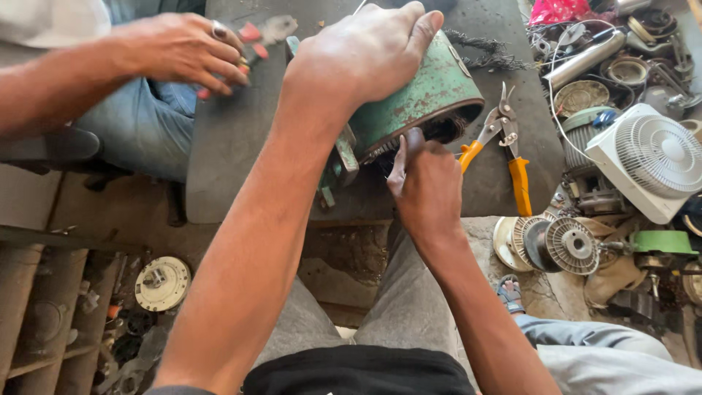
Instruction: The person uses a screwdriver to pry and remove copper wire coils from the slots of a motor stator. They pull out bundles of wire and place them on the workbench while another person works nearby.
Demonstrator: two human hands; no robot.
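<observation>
Dusty workshop ground surrounds a dark work slab, strewn with metal scrap. Far to the left of the green motor housing, another person's hand with a ring works with red-handled pliers over the slab's far corner, above a jeans-clad knee. Down on the floor, well left of and below the housing, lies a round pale metal cover. The left hand lies on top of the housing, palm down and fingers curled over its upper edge, pressing it against the slab. The housing lies on its side, its rusty open end facing right and towards the wearer. Just below that opening, the right hand has its fingertips pressed together at the dark copper windings inside the rim; whether it pinches a wire I cannot tell. Just right of the housing lie orange-handled snips, jaws apart. Farther right sit a white fan and ribbed rotor parts.
</observation>
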